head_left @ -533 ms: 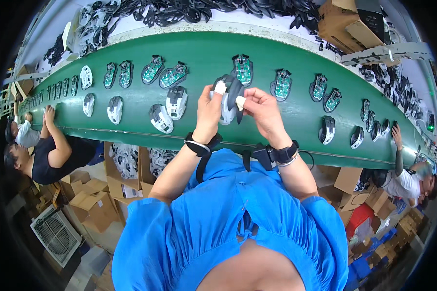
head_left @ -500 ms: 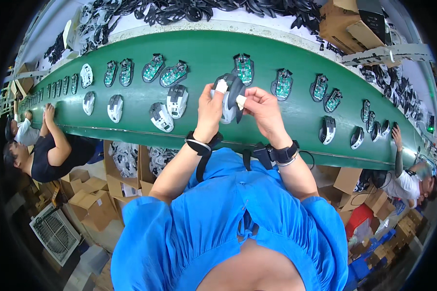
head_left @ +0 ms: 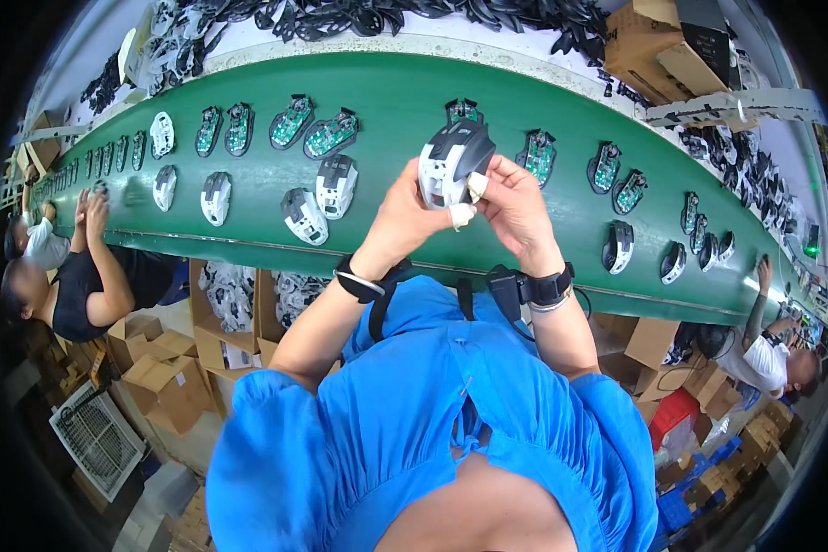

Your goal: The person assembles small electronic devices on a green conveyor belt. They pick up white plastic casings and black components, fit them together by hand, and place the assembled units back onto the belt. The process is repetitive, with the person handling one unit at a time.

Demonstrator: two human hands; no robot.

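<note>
Between my two hands, raised above the green belt, is a mouse shell, white with a dark grey top. My left hand grips its left and lower edge, thumb along the near end. My right hand pinches its right side with thumb and fingertips. Both thumbs wear pale finger wraps. Behind the shell, a mouse base with a green circuit board lies partly hidden. Left of my hands sit two white-and-grey shells, one upright and one tilted. An open base lies to the right.
The green conveyor belt carries several more bases and shells in loose rows. Black plastic parts pile along the far ledge, with a cardboard box at far right. Co-workers sit at left and right. Cartons stand below.
The shell has been turned so its top and white side face up, and my right hand has shifted from a dark side piece to its right edge. The left co-worker's hands moved.
</note>
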